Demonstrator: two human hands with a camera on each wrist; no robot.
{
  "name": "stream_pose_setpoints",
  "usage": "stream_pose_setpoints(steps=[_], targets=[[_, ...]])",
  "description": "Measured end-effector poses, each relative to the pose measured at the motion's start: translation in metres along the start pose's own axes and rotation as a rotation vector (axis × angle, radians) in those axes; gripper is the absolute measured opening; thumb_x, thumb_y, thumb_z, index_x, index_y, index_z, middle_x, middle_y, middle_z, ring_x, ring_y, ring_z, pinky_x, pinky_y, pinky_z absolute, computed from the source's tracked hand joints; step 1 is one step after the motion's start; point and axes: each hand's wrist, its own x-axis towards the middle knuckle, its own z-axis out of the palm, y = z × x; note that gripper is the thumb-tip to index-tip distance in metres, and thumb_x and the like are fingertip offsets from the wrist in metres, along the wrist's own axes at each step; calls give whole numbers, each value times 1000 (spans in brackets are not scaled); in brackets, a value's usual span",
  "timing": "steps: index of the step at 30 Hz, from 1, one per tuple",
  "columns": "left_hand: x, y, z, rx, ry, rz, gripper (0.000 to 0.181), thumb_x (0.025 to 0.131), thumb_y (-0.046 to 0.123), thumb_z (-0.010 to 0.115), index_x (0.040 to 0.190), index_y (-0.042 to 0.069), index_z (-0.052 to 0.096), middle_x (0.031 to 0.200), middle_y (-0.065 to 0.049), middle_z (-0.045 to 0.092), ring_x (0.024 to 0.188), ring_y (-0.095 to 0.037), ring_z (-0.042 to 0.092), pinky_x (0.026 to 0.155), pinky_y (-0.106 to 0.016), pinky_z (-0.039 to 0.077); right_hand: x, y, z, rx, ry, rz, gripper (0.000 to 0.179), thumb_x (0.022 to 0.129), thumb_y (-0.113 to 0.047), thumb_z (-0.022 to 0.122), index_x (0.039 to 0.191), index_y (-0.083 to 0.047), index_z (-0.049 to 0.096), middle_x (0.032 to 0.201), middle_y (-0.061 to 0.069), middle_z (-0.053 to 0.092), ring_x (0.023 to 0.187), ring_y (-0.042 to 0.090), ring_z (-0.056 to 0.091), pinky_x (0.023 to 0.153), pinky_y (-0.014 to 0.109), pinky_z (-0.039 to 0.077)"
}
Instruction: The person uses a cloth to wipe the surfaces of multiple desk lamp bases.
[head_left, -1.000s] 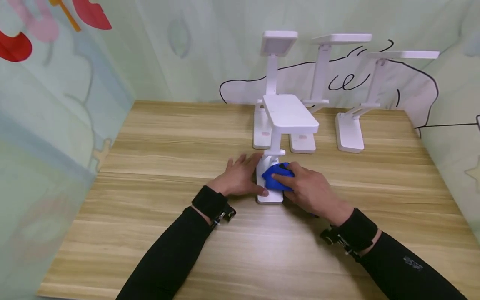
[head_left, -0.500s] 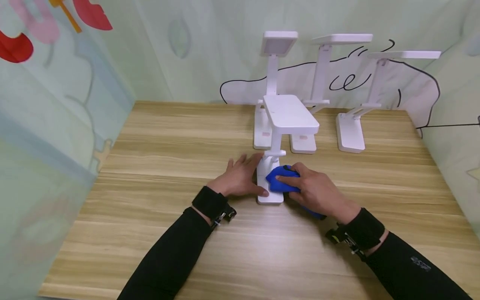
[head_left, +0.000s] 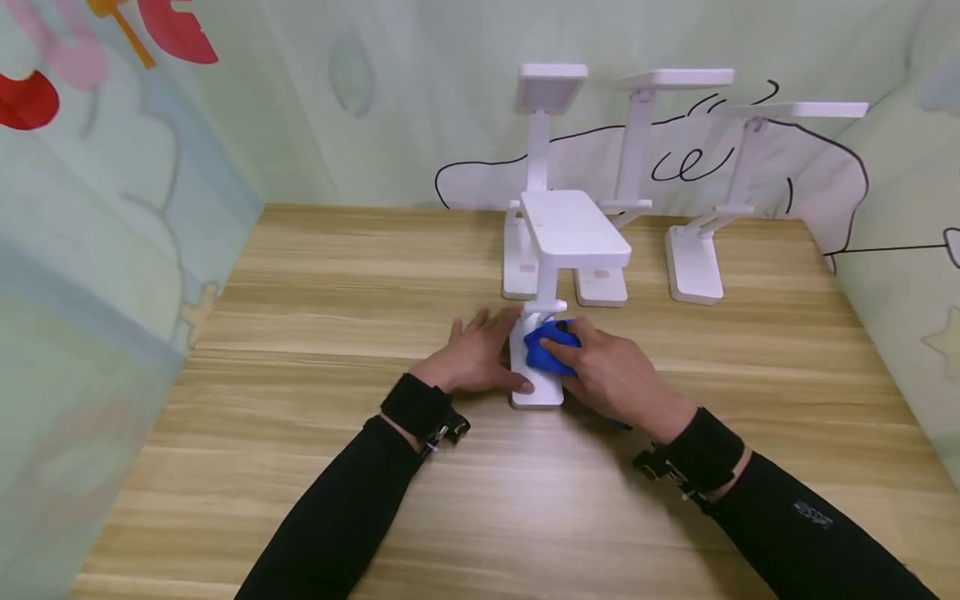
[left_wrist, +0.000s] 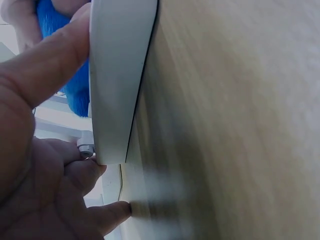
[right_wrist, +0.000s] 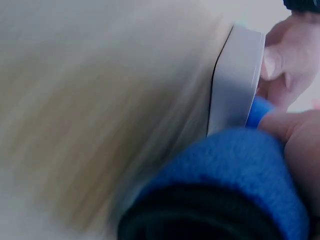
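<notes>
A white desk lamp [head_left: 576,229] stands upright in the middle of the table, its flat head above its base. My left hand [head_left: 477,357] holds the base [head_left: 537,393] from the left side, thumb at the near end and fingers spread toward the hinge. My right hand [head_left: 618,373] grips a blue cloth [head_left: 536,350] and presses it on top of the base, just in front of the hinge. In the right wrist view the fuzzy cloth [right_wrist: 235,155] hangs down beside the base with a dark edge. The left wrist view shows the left thumb [left_wrist: 55,57] against the base's side.
Behind stand three similar white lamps: one at the left [head_left: 519,275], one in the middle [head_left: 602,290] and one at the right [head_left: 693,267]. The wood-grain table [head_left: 337,317] meets printed curtains [head_left: 390,100] at its back and sides.
My right hand with the cloth slides right across the base, then back left and a little toward the hinge. The left hand keeps its place on the base.
</notes>
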Motion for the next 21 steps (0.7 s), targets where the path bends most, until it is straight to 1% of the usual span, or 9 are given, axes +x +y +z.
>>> stream_pose_setpoints(steps=[3, 6, 8, 9, 11, 14, 17, 21], targets=[[0, 0, 1, -5, 1, 4, 116, 85, 53, 85, 171, 20, 15, 175, -8, 25, 163, -44, 9, 126, -71, 1, 2, -1, -2, 6, -1, 6, 54, 84, -22, 89, 133, -7, 74, 119, 27, 64, 101, 34, 72, 75, 44, 65], [0, -1, 0, -2, 8, 6, 116, 85, 52, 86, 171, 20, 16, 174, -10, 28, 162, -45, 11, 126, -72, 2, 9, -11, -1, -24, 14, 38, 49, 85, -20, 88, 130, -6, 75, 113, 26, 65, 93, 32, 72, 69, 43, 64], [-1, 0, -1, -2, 7, 5, 116, 85, 52, 86, 171, 20, 15, 174, -10, 29, 162, -45, 11, 126, -72, 1, 12, -14, 1, -25, 16, 24, 48, 86, -20, 87, 130, -6, 75, 112, 25, 64, 88, 31, 71, 68, 43, 64], [-1, 0, -1, -4, 5, 4, 116, 85, 52, 86, 171, 20, 15, 174, -10, 28, 162, -45, 10, 126, -71, 1, 11, -14, 1, -13, 14, 6, 48, 86, -21, 87, 130, -6, 75, 112, 25, 64, 88, 31, 71, 69, 43, 64], [-2, 0, -1, -10, -1, 1, 116, 85, 52, 86, 171, 20, 14, 175, -9, 27, 163, -43, 9, 127, -70, 0, 6, -9, 2, 29, -5, -34, 50, 86, -23, 88, 132, -9, 74, 115, 24, 64, 93, 31, 71, 74, 44, 64], [-2, 0, -1, -13, -7, -5, 117, 85, 52, 85, 171, 21, 13, 175, -8, 25, 163, -42, 9, 127, -69, 0, -6, 4, 2, 118, -44, -41, 54, 84, -22, 90, 135, -13, 74, 120, 24, 63, 101, 34, 70, 79, 48, 64], [-1, 0, 0, -16, -8, -12, 117, 85, 52, 86, 171, 22, 13, 175, -9, 25, 163, -42, 8, 127, -69, -1, -15, 13, -1, 189, -73, 7, 53, 86, -17, 87, 137, -15, 73, 120, 25, 61, 98, 34, 69, 77, 49, 63], [0, -1, 1, -33, -1, -11, 117, 84, 52, 87, 171, 22, 14, 175, -10, 25, 163, -42, 8, 127, -70, -1, -19, 18, -3, 252, -92, 111, 50, 90, -14, 81, 139, -10, 71, 118, 24, 60, 88, 30, 67, 73, 48, 62]])
